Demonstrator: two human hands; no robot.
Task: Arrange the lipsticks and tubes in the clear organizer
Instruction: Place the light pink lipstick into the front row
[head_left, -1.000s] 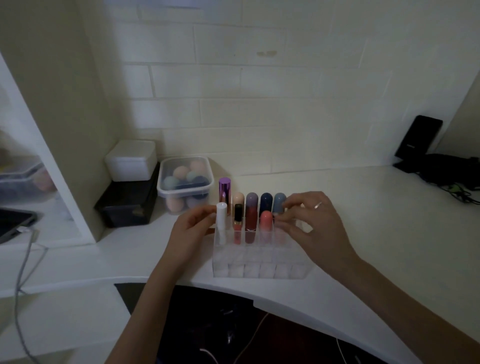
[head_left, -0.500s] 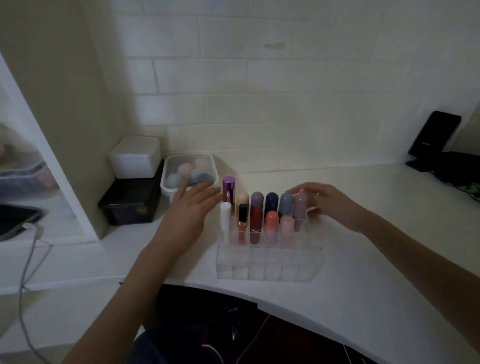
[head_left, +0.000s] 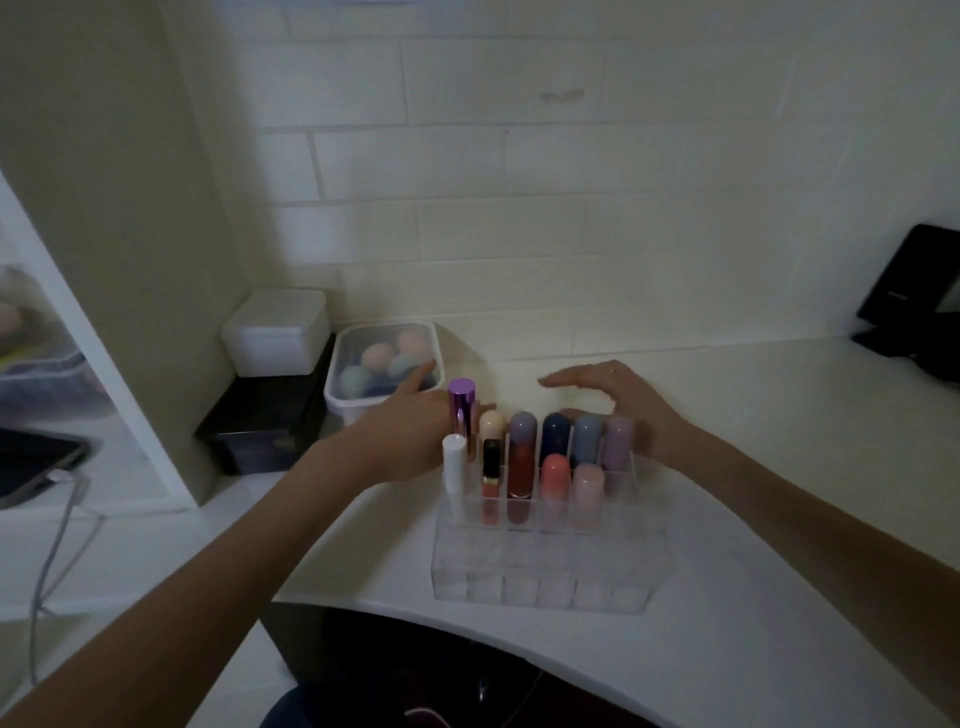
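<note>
Clear organizer (head_left: 545, 577): stands on the white counter (head_left: 753, 467) near its curved front edge; front rows of compartments bare.

Back row, upright, left to right: purple metallic tube (head_left: 461, 410), cream-capped tube (head_left: 491, 423), lilac-capped tube (head_left: 522, 427), navy tube (head_left: 556, 430), grey-blue tube (head_left: 587, 434), pale mauve tube (head_left: 618, 441).

Next row forward, upright: white tube (head_left: 453, 465), black-and-gold lipstick (head_left: 491, 467), red tube (head_left: 521, 470), coral tube (head_left: 555, 475), pale pink tube (head_left: 587, 482).

My left hand (head_left: 410, 426): just left of the organizer, behind the white tube, fingers spread loose, grasping nothing.

My right hand (head_left: 618, 400): behind the back row, palm down, fingers extended, grasping nothing.

Lidded tub of sponges (head_left: 384, 364): at the wall, beyond my left hand.
</note>
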